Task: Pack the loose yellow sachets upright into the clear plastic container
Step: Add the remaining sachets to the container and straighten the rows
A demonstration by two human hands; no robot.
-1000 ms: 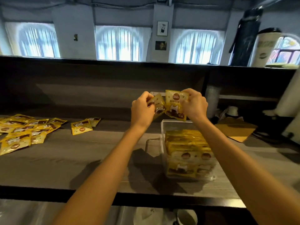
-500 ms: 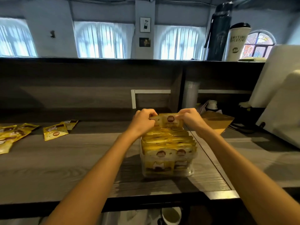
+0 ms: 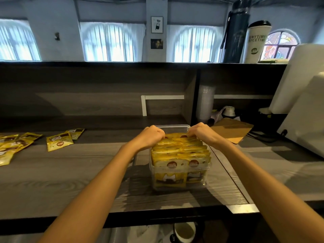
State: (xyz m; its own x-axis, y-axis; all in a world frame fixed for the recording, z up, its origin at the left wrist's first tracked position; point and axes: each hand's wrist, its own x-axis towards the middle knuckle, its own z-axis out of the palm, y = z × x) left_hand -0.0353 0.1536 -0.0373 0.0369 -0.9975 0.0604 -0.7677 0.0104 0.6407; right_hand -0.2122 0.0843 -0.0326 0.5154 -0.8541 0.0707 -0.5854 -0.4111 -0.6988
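Observation:
The clear plastic container [image 3: 178,126] stands mid-counter, packed with several yellow sachets [image 3: 180,155] upright in rows. At its far end, my left hand [image 3: 151,135] and my right hand [image 3: 201,132] both have curled fingers pinching the top edge of the rearmost sachets [image 3: 176,136], which sit low in the container behind the rows. Several loose yellow sachets [image 3: 59,142] lie flat on the counter far to the left, with more in a pile [image 3: 10,148] at the left edge.
A brown clipboard [image 3: 231,129] lies right of the container. A white machine [image 3: 301,109] fills the right side. A stack of clear cups [image 3: 205,104] stands behind. A dark bottle [image 3: 235,30] and a white tumbler [image 3: 256,42] stand on the upper ledge. A cup [image 3: 184,232] sits below the counter edge.
Both hands have come down from above the container with the held sachets, which now sit lower at the far end of the container. The view has shifted right.

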